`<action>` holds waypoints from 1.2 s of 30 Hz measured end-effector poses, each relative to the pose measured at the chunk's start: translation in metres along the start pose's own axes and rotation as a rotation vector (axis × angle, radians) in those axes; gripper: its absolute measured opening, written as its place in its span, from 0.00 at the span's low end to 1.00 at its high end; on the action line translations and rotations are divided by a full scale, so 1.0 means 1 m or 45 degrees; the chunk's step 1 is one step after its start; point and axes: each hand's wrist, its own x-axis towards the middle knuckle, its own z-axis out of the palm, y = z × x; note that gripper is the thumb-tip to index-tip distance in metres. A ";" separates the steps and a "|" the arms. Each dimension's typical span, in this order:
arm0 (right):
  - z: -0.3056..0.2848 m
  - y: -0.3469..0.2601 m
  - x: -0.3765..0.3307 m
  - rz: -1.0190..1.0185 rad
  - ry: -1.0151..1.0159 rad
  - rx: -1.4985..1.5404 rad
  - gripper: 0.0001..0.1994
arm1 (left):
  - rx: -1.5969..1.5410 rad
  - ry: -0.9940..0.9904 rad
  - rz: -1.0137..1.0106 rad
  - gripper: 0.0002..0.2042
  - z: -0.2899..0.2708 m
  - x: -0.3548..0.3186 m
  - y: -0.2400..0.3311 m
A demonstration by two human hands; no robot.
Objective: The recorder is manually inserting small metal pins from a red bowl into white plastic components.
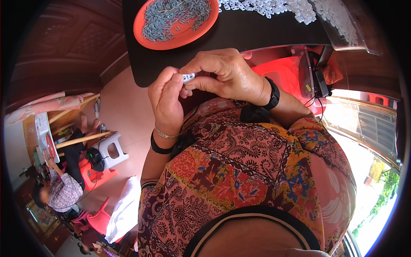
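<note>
A small white plastic piece with holes [188,77] is pinched between my two hands, just off the near edge of the dark table [233,36]. My left hand [167,96] has its thumb and fingers closed on the piece's left end. From the right, my right hand [227,75] grips it with thumb and forefinger. Both hands partly cover it, so I cannot tell whether a screw sits in it. Beyond them, an orange plate [171,44] holds a heap of small grey screws [171,19]. Many similar white pieces [265,6] lie spread at the table's far side.
A clear plastic tray [342,25] with more white pieces is at the far right. Below the table's right part is a red stool [278,70]. Leftward across the floor, another person [64,188] sits at a small table near a grey stool [112,150].
</note>
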 end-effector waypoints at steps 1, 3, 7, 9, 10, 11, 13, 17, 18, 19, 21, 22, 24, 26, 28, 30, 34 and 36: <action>0.000 0.000 0.000 0.001 0.000 0.002 0.07 | 0.001 0.001 -0.001 0.11 0.000 0.000 0.000; 0.000 -0.001 0.000 0.069 0.025 0.097 0.08 | 0.036 0.030 0.022 0.11 0.001 0.001 0.000; 0.001 0.002 -0.002 0.089 0.039 0.140 0.09 | 0.043 -0.002 0.047 0.11 0.000 0.001 -0.001; 0.001 0.003 -0.003 0.101 0.043 0.127 0.11 | 0.044 0.000 0.047 0.11 0.001 0.000 0.001; 0.000 0.003 -0.002 0.102 0.043 0.127 0.11 | 0.044 0.001 0.047 0.11 0.001 0.001 0.001; -0.001 0.002 -0.002 0.089 0.029 0.072 0.12 | 0.054 -0.025 0.052 0.11 0.000 0.001 0.000; -0.001 0.002 -0.002 0.077 0.017 0.017 0.13 | 0.064 -0.051 0.058 0.11 -0.001 0.002 -0.001; -0.001 0.004 -0.002 0.125 0.018 0.054 0.14 | 0.036 -0.025 0.036 0.11 0.003 0.002 -0.001; -0.001 0.004 -0.002 0.146 0.016 0.098 0.13 | 0.029 0.010 0.033 0.11 0.004 0.002 -0.001; -0.002 0.004 -0.002 0.146 0.017 0.099 0.13 | 0.030 0.009 0.033 0.11 0.004 0.002 -0.001; -0.002 0.003 -0.002 0.176 -0.001 0.140 0.13 | 0.043 0.009 0.028 0.12 0.004 0.002 -0.001; -0.002 0.004 -0.002 0.178 0.001 0.139 0.13 | 0.043 0.007 0.027 0.12 0.005 0.002 -0.001; 0.000 0.007 -0.003 0.110 0.050 0.091 0.14 | -0.037 0.014 0.031 0.11 0.005 0.002 -0.001; -0.001 0.007 -0.003 0.069 0.045 0.003 0.14 | 0.027 -0.040 0.018 0.11 0.003 0.002 -0.001; -0.001 0.006 -0.002 0.027 0.039 -0.083 0.13 | 0.093 -0.094 0.006 0.10 0.001 0.003 -0.001; 0.001 0.003 -0.002 0.162 0.053 0.049 0.11 | 0.038 -0.068 0.012 0.09 -0.001 0.003 -0.004; -0.002 0.005 -0.004 0.406 -0.076 0.146 0.10 | 0.024 0.058 0.045 0.07 0.000 0.001 -0.005; 0.005 0.010 -0.008 0.464 -0.086 0.404 0.09 | 0.057 0.052 0.038 0.07 -0.001 0.002 -0.005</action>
